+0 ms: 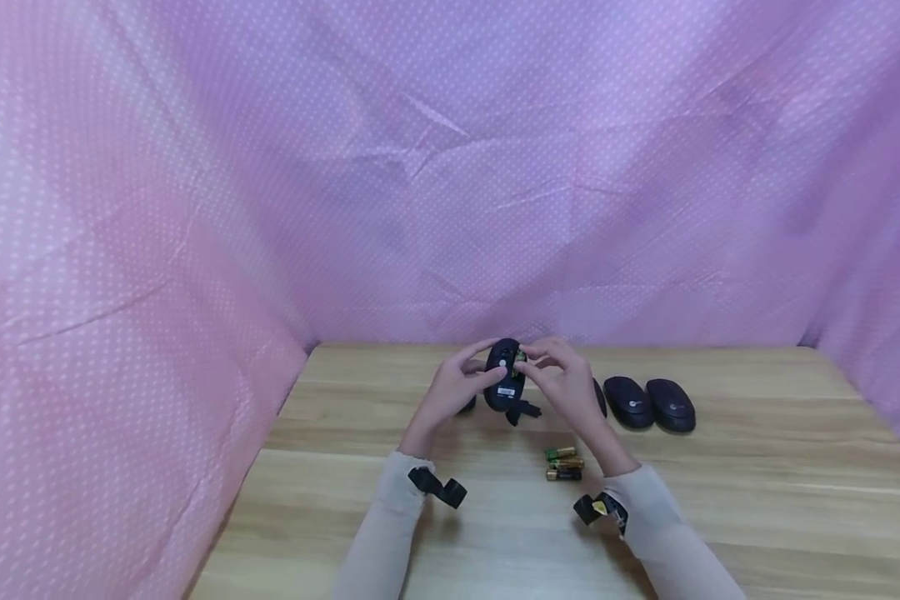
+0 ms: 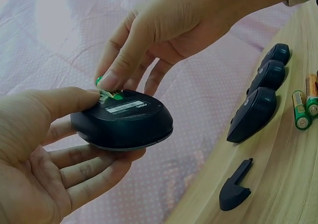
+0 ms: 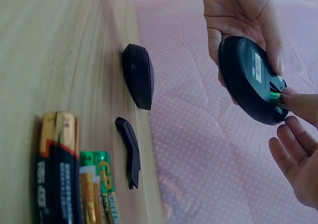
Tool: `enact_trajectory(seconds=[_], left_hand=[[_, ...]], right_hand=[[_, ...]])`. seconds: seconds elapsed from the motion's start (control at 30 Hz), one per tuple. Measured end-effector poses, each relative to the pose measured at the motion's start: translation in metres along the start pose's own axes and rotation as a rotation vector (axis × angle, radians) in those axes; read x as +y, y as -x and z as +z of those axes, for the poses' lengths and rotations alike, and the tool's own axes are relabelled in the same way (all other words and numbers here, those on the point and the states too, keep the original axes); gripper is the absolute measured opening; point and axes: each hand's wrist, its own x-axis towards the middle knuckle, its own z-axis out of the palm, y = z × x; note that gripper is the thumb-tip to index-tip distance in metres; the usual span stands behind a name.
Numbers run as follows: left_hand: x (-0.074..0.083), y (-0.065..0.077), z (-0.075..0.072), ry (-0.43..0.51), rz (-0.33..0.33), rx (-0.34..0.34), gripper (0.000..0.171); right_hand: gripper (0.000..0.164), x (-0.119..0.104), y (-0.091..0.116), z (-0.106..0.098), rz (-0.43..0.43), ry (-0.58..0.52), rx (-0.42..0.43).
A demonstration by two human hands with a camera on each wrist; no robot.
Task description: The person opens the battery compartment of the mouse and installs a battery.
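Observation:
My left hand [image 1: 452,390] holds a black computer mouse [image 2: 126,127] with its underside turned up, thumb on top and fingers beneath. The battery slot in that underside is uncovered. At the slot, my right hand [image 1: 567,385] pinches a green battery [image 2: 118,96] between thumb and finger, its far end hidden by the fingers. The left thumb lies right beside the slot. On the table below the mouse is a loose black battery cover [image 2: 233,191], a curved piece with a narrow tongue.
Three black mice [image 2: 252,113] stand in a row on the right side of the wooden table [image 1: 330,467]. Another mouse [image 3: 138,77] is partly behind the left hand in the head view. Loose batteries [image 1: 564,463] lie near the right forearm. Pink dotted cloth [image 1: 450,208] hangs behind.

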Motion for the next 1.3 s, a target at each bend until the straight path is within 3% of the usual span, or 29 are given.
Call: enact_trajectory(seconds=[0.27, 0.5, 0.7, 0.87, 1.0, 1.3], left_hand=[[0.004, -0.012, 0.002, 0.03, 0.018, 0.019, 0.054], [0.005, -0.02, 0.001, 0.095, 0.028, -0.006, 0.054], [0.002, -0.02, 0.001, 0.099, 0.042, -0.026, 0.053], [0.0, -0.019, 0.003, 0.115, 0.078, -0.058, 0.053], [0.001, -0.016, 0.006, 0.131, 0.112, -0.069, 0.054], [0.005, -0.016, 0.012, 0.133, 0.133, -0.074, 0.053]], right_hand=[[0.019, 0.019, -0.007, 0.002, 0.062, -0.013, 0.022], [0.022, 0.039, -0.013, 0.004, 0.175, -0.133, 0.02], [0.045, 0.043, -0.015, -0.002, 0.348, -0.258, -0.079], [0.052, 0.044, -0.014, -0.008, 0.526, -0.329, -0.196], [0.051, 0.044, -0.013, -0.011, 0.532, -0.351, -0.22], [0.041, 0.041, -0.014, -0.01, 0.533, -0.319, -0.153]])
